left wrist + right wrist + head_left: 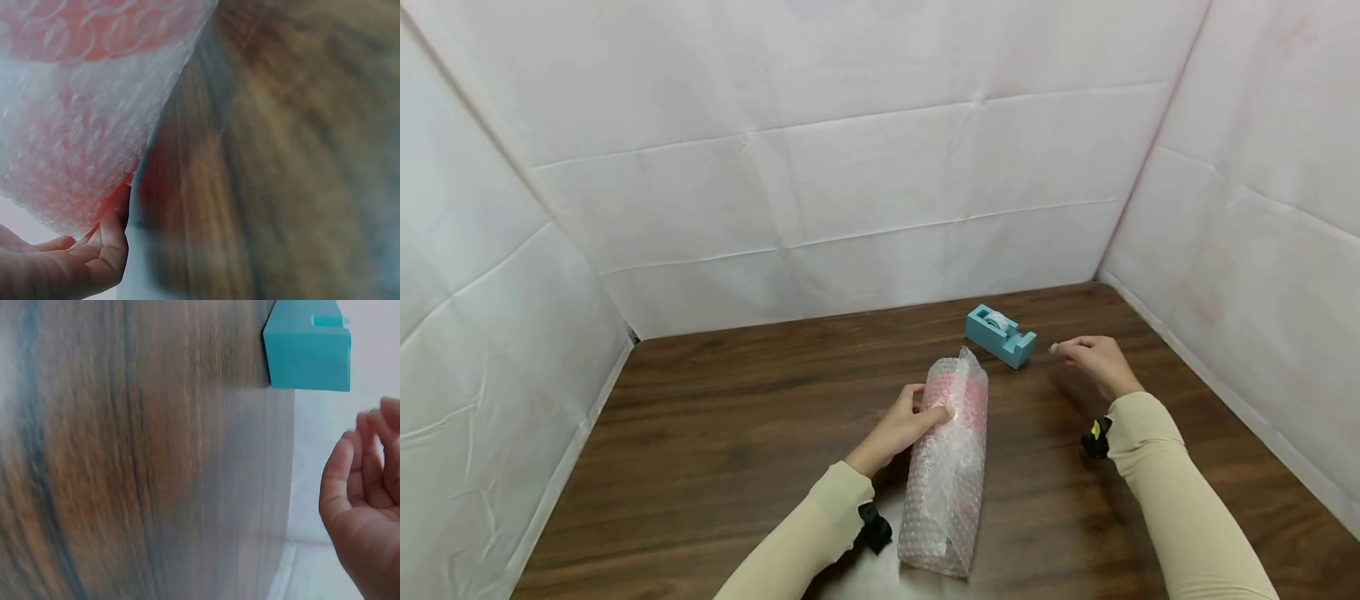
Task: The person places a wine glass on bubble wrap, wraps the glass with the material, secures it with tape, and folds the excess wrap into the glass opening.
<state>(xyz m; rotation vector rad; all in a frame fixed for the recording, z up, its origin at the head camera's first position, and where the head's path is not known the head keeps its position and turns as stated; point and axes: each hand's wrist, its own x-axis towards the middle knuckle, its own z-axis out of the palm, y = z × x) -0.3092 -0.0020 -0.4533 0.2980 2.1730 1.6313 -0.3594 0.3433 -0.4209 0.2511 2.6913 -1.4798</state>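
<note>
A roll of bubble wrap [943,475] with something pink inside lies lengthwise on the table, its loose edge running down the top. My left hand [908,421] grips its upper part, thumb across the top and fingers round the left side. Close up in the left wrist view, the fingers [109,250] hold against the bubbly plastic. My right hand [1097,362] is in the air to the right of a light blue tape dispenser [996,333], apart from it. Its fingers are loosely bent, and nothing shows between them in the right wrist view.
The dark wooden table [737,450] is walled by white sheeting [850,183] at the back and both sides. A clear roll of tape [997,321] sits in the dispenser, just beyond the wrap's far end. Both wrists carry small black cameras.
</note>
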